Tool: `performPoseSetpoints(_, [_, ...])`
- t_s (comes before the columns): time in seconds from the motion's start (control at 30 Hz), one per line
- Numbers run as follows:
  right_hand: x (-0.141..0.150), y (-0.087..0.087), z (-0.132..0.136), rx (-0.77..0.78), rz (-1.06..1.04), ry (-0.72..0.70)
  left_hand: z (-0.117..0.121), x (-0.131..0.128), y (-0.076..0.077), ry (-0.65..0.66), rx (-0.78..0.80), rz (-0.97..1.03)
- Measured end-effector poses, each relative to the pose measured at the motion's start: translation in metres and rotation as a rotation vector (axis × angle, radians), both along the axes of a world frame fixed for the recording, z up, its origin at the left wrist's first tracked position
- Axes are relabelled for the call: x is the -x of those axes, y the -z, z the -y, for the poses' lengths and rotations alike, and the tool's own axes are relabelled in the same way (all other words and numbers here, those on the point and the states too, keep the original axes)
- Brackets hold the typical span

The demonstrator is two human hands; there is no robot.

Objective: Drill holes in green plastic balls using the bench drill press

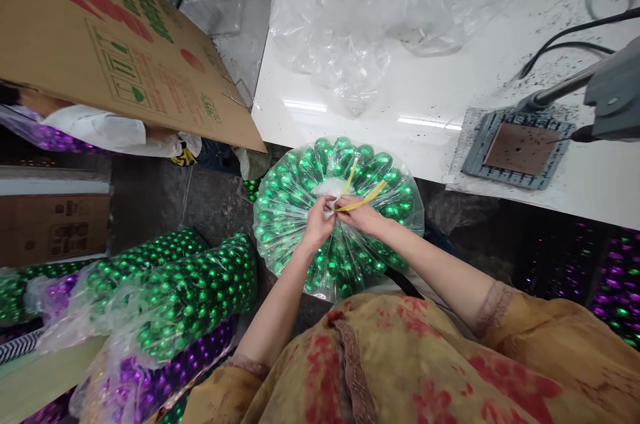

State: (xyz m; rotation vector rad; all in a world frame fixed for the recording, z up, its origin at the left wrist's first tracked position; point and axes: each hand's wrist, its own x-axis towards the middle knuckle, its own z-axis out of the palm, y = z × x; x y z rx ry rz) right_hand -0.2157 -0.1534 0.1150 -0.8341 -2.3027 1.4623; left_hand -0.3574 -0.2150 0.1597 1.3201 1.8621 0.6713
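Note:
In front of me stands a clear plastic bag (295, 177) packed with shiny green balls, its film drawn into folds toward the middle. My left hand (320, 217) pinches the gathered neck of the bag. Right beside it, my right hand (353, 212) is closed on a yellow tie strip (370, 196) at that neck. Two loose ends of the strip stick up and to the right. The fingertips nearly meet, and part of the strip around the neck is hidden by them.
Beyond the bag is a white table (370, 131) with crumpled clear bags (350, 17) and a drill-press-like machine (525, 147) at right. A large cardboard box (165, 57) stands left, a person's white sleeve (95, 131) below it. Filled bags of green balls (190, 291) lie lower left.

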Motion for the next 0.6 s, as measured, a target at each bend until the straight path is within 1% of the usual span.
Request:
performPoseSetpoints(0.07, [0.002, 0.0, 0.0, -0.008, 0.014, -0.013, 0.001, -0.001, 0.001, -0.011, -0.002, 0.02])
performPoseSetpoints(0.13, [0.003, -0.002, 0.002, -0.013, 0.022, -0.006, 0.001, -0.001, 0.003, -0.057, -0.001, 0.062])
performPoseSetpoints(0.23, [0.001, -0.004, 0.004, -0.011, 0.006, 0.012, 0.0, 0.001, 0.007, -0.172, 0.014, 0.171])
performPoseSetpoints(0.33, [-0.005, -0.006, 0.007, 0.009, -0.042, 0.04, -0.001, 0.003, 0.012, -0.288, 0.034, 0.33])
performPoseSetpoints(0.43, [-0.01, -0.005, 0.011, 0.051, -0.098, 0.105, 0.0, 0.006, 0.014, -0.37, 0.04, 0.457])
performPoseSetpoints(0.47, [-0.011, -0.004, 0.013, 0.068, -0.113, 0.136, 0.001, 0.007, 0.014, -0.372, 0.041, 0.469])
performPoseSetpoints(0.5, [-0.011, -0.003, 0.015, 0.085, -0.125, 0.168, 0.001, 0.008, 0.013, -0.346, 0.04, 0.448])
performPoseSetpoints(0.6, [-0.011, -0.001, 0.021, 0.128, -0.155, 0.246, 0.005, 0.01, 0.007, -0.181, 0.021, 0.284])
